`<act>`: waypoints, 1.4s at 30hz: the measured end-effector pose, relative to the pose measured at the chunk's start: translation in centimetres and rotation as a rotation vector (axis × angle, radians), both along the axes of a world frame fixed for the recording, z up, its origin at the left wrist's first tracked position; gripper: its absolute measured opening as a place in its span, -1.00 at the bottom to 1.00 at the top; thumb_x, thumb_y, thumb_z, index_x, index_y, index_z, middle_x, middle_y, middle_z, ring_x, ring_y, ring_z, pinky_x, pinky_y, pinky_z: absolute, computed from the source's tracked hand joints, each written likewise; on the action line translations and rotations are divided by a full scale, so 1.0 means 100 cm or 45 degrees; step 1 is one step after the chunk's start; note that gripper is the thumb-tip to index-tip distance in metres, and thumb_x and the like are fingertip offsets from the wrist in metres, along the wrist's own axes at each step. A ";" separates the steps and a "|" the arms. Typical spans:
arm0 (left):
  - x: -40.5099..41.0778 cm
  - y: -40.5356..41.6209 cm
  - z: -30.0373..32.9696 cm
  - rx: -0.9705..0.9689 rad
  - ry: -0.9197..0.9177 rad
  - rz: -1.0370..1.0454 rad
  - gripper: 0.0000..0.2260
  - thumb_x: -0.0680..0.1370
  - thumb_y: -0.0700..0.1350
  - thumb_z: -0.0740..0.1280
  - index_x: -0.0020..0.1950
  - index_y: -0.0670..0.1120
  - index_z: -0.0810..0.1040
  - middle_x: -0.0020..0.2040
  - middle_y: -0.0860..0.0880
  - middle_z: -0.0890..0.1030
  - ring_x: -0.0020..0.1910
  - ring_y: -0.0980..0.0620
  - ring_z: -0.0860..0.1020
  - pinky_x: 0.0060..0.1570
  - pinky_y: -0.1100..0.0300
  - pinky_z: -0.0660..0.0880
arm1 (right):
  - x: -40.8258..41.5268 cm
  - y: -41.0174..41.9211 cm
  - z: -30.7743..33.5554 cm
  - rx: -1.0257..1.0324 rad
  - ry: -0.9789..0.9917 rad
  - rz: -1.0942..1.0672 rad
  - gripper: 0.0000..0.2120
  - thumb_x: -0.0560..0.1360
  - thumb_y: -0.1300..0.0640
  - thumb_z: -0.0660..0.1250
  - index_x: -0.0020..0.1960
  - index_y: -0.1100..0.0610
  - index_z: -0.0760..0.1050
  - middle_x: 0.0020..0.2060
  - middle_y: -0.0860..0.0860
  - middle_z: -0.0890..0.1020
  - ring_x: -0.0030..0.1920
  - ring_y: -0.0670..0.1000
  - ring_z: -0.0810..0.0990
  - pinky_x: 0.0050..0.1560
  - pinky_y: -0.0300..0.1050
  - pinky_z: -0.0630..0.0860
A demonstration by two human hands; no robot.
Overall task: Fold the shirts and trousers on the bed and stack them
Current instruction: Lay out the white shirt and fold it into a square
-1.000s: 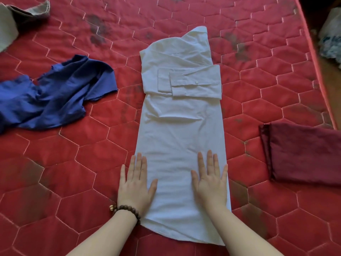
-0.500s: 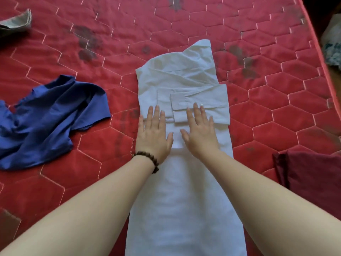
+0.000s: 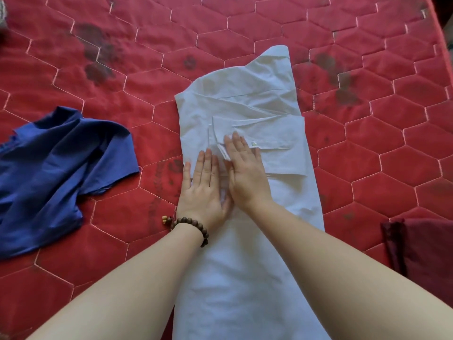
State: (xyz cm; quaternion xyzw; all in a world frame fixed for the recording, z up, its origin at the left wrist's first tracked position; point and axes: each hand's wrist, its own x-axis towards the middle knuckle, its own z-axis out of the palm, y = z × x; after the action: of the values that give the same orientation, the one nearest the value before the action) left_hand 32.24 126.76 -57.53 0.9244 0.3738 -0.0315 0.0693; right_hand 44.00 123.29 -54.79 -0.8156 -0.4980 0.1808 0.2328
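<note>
A white long-sleeved shirt (image 3: 247, 99) lies lengthwise on the red quilted bed (image 3: 367, 155), its sides folded in and its cuffs crossed over the chest. My left hand (image 3: 203, 190), with a bead bracelet at the wrist, presses flat on the shirt near its left edge. My right hand (image 3: 246, 173) lies flat beside it, fingertips on the folded cuffs. The two hands touch at the thumbs. An unfolded blue shirt (image 3: 56, 173) lies crumpled to the left. A folded dark red garment (image 3: 421, 246) sits at the right edge.
The bed's right edge (image 3: 441, 45) runs down the upper right of the view. Dark stains mark the bed cover above the shirt on both sides. A scrap of grey cloth (image 3: 2, 11) shows at the top left corner.
Both hands slid from the shirt's lower part up to the cuffs, then drew close together until they touch. The view has moved closer to the shirt.
</note>
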 end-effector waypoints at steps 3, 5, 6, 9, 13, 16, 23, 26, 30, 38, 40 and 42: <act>-0.001 -0.001 0.001 -0.034 -0.105 0.069 -0.26 0.49 0.16 -0.07 0.51 -0.28 -0.11 0.53 -0.24 -0.11 0.56 -0.14 -0.08 0.51 -0.10 -0.09 | -0.004 0.000 -0.008 -0.282 -0.149 0.109 -0.46 0.65 -0.11 -0.09 0.57 0.01 -0.08 0.57 0.02 -0.12 0.55 -0.04 -0.20 0.50 0.05 -0.33; -0.003 -0.001 0.000 -0.053 -0.117 0.063 -0.20 0.48 0.24 -0.07 0.52 -0.28 -0.14 0.52 -0.23 -0.19 0.55 -0.12 -0.15 0.51 -0.09 -0.10 | -0.003 -0.001 -0.006 -0.280 -0.114 0.122 -0.43 0.63 -0.18 -0.16 0.57 0.00 -0.07 0.57 0.00 -0.11 0.55 -0.06 -0.21 0.51 0.05 -0.31; -0.003 0.000 0.000 -0.055 -0.138 0.054 -0.20 0.49 0.26 -0.05 0.53 -0.27 -0.14 0.53 -0.21 -0.19 0.55 -0.12 -0.15 0.51 -0.09 -0.09 | -0.002 -0.001 -0.003 -0.223 -0.088 0.101 -0.44 0.63 -0.19 -0.17 0.57 0.00 -0.02 0.57 -0.01 -0.06 0.55 -0.07 -0.17 0.51 0.03 -0.28; -0.004 0.001 0.000 -0.025 -0.237 -0.040 -0.31 0.52 0.17 0.08 0.55 -0.12 -0.01 0.56 -0.12 0.03 0.54 -0.17 0.05 0.47 -0.19 0.04 | 0.009 0.000 0.001 -0.106 -0.209 0.027 -0.47 0.63 -0.13 -0.14 0.56 -0.01 0.06 0.57 -0.05 0.00 0.55 -0.08 -0.12 0.51 -0.01 -0.26; -0.002 0.001 0.002 0.018 -0.185 -0.068 -0.42 0.51 0.10 0.08 0.52 -0.08 0.26 0.52 -0.10 0.26 0.51 -0.18 0.17 0.44 -0.24 0.14 | 0.036 0.006 -0.008 -0.398 -0.411 0.199 -0.46 0.65 -0.13 -0.15 0.57 -0.04 -0.19 0.56 -0.09 -0.19 0.54 -0.06 -0.27 0.49 0.10 -0.35; -0.002 0.000 0.000 -0.001 -0.152 -0.066 -0.41 0.52 0.09 0.08 0.52 -0.09 0.26 0.52 -0.10 0.26 0.53 -0.15 0.14 0.45 -0.23 0.11 | 0.059 -0.001 -0.015 -0.381 -0.511 0.308 -0.44 0.64 -0.16 -0.10 0.56 -0.07 -0.21 0.56 -0.09 -0.17 0.55 -0.03 -0.22 0.48 0.11 -0.34; -0.002 0.000 -0.001 -0.021 -0.162 -0.048 -0.40 0.51 0.09 0.06 0.54 -0.09 0.22 0.54 -0.10 0.22 0.54 -0.13 0.09 0.47 -0.20 0.03 | 0.107 -0.036 -0.022 -0.367 -0.444 -0.052 -0.39 0.61 -0.19 -0.07 0.58 0.00 -0.11 0.57 -0.01 -0.07 0.56 -0.05 -0.16 0.51 0.08 -0.28; -0.003 0.000 -0.001 -0.013 -0.151 -0.049 -0.40 0.52 0.10 0.06 0.54 -0.08 0.21 0.54 -0.10 0.20 0.55 -0.12 0.07 0.49 -0.17 0.00 | 0.106 -0.037 -0.022 -0.446 -0.497 -0.145 -0.35 0.56 -0.33 -0.14 0.56 -0.11 -0.18 0.56 0.05 -0.19 0.54 -0.01 -0.26 0.48 0.10 -0.36; -0.003 0.000 -0.003 -0.001 -0.138 -0.054 -0.39 0.52 0.11 0.04 0.56 -0.07 0.17 0.56 -0.10 0.17 0.55 -0.11 0.05 0.49 -0.15 -0.04 | 0.107 -0.035 -0.015 -0.574 -0.429 -0.146 -0.32 0.52 -0.39 -0.18 0.55 -0.16 -0.25 0.56 0.05 -0.24 0.54 0.01 -0.31 0.48 0.19 -0.33; -0.005 0.003 0.012 -0.083 0.087 -0.026 -0.30 0.49 0.31 -0.20 0.51 0.04 -0.35 0.54 -0.10 -0.34 0.51 -0.04 -0.37 0.44 -0.16 -0.37 | 0.026 -0.078 0.004 -0.197 -0.493 -0.045 -0.41 0.59 -0.06 0.19 0.54 0.11 0.14 0.55 0.15 0.04 0.56 0.14 -0.02 0.49 0.25 -0.18; -0.011 -0.013 0.020 0.015 0.061 -0.022 -0.32 0.52 0.26 -0.15 0.56 -0.02 -0.22 0.56 -0.13 -0.26 0.53 -0.06 -0.32 0.44 -0.19 -0.35 | -0.009 -0.102 -0.003 -0.195 -0.465 0.025 -0.45 0.58 -0.03 0.18 0.51 0.14 0.23 0.53 0.15 0.14 0.54 0.15 0.07 0.47 0.28 -0.10; -0.024 -0.045 0.023 -0.008 -0.030 -0.084 -0.35 0.53 0.20 -0.15 0.57 -0.07 -0.05 0.58 -0.15 -0.14 0.53 -0.06 -0.27 0.46 -0.18 -0.29 | -0.037 -0.127 -0.006 -0.232 -0.477 0.072 -0.45 0.56 -0.08 0.09 0.48 0.13 0.29 0.50 0.15 0.24 0.50 0.16 0.19 0.44 0.35 0.05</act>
State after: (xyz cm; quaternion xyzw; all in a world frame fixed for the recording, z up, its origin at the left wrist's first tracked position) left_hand 29.87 122.30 -55.23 0.9363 0.3422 -0.0241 0.0757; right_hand 40.26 110.56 -55.43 -0.8383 -0.5369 0.0765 0.0563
